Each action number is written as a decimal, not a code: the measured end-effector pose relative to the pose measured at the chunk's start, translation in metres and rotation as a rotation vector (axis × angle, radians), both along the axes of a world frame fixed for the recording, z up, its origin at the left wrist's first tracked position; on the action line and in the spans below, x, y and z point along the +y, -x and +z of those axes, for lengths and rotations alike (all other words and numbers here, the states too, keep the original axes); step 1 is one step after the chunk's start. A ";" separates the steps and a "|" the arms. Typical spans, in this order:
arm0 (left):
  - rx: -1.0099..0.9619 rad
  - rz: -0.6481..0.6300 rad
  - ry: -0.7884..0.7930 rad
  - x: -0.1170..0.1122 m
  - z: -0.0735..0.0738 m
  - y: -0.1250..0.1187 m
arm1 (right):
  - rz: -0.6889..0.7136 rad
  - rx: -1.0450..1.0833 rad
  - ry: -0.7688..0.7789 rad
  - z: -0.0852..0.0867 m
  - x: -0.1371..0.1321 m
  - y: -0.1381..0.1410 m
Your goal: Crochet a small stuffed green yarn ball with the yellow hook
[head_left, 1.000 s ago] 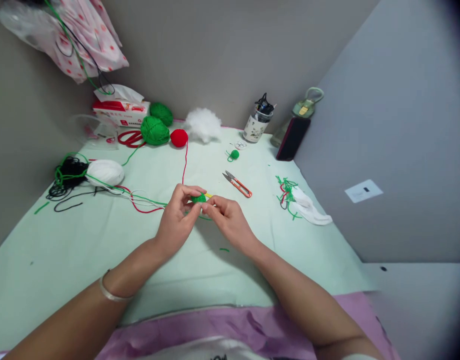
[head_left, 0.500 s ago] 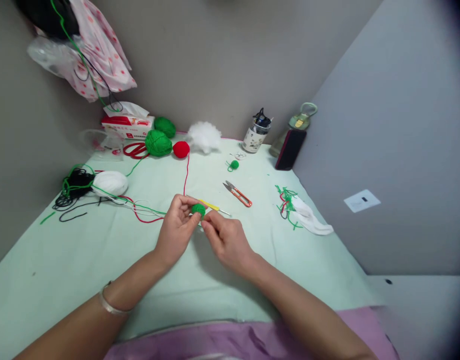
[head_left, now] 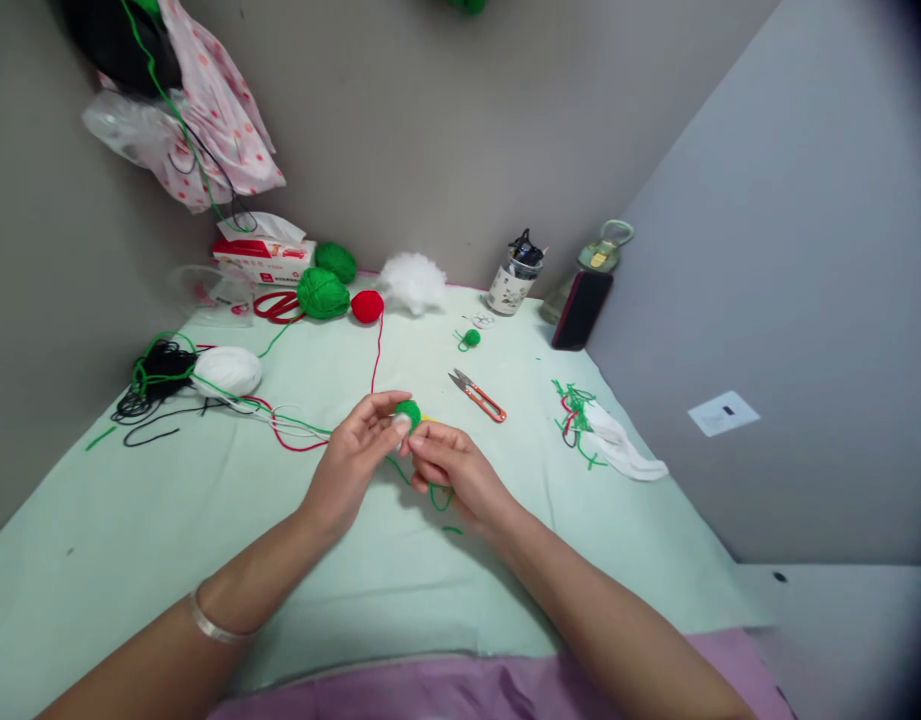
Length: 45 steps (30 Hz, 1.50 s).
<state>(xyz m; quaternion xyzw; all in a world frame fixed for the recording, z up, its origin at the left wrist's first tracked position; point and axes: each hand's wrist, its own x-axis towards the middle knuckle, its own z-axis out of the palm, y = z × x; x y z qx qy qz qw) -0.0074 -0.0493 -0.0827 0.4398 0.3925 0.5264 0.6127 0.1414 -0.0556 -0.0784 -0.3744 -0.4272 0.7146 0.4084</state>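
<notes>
- Green crochet piece [head_left: 409, 409]: only the top shows. The rest sits behind the fingertips of the left hand [head_left: 353, 458] and right hand [head_left: 454, 468].
- Right hand grip: covered by its own fingers, so I cannot tell what it pinches.
- Yellow sliver [head_left: 428, 418] just past the right hand: the remainder is hidden.
- Dark object [head_left: 119, 40], top left: cut by the upper edge.
- Green blur [head_left: 466, 5] at the top edge: cut off, unidentifiable.
- Jar [head_left: 511, 285]: contents too small to tell.
- Bottle [head_left: 606, 250]: lower part hidden behind the dark case [head_left: 576, 310].

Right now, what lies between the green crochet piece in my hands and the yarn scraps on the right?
The orange thread snips lie between the green crochet piece and the yarn scraps, in the head view.
</notes>
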 end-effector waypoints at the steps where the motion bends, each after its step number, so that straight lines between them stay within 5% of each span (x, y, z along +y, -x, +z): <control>1: -0.007 -0.022 0.003 -0.001 0.001 0.001 | 0.016 0.031 0.026 0.001 0.000 -0.001; 10: -0.047 -0.225 -0.013 0.002 -0.002 0.012 | 0.102 0.243 0.131 0.002 0.002 -0.011; 22: -0.033 -0.192 0.042 0.001 -0.001 0.006 | 0.092 0.123 0.087 0.003 -0.001 -0.007; 34: 0.107 0.010 0.035 0.007 -0.006 0.007 | -0.031 -0.705 -0.523 0.007 -0.012 -0.003; 37: 0.113 0.030 0.058 0.007 -0.006 0.007 | -0.180 -0.788 -0.744 0.010 -0.008 -0.008; 40: 0.117 -0.049 0.096 0.006 -0.005 0.007 | -0.231 -0.596 -0.760 0.014 -0.004 -0.013; 45: 0.144 -0.134 0.122 0.006 -0.001 0.007 | -0.135 -0.123 -0.359 0.018 0.002 -0.021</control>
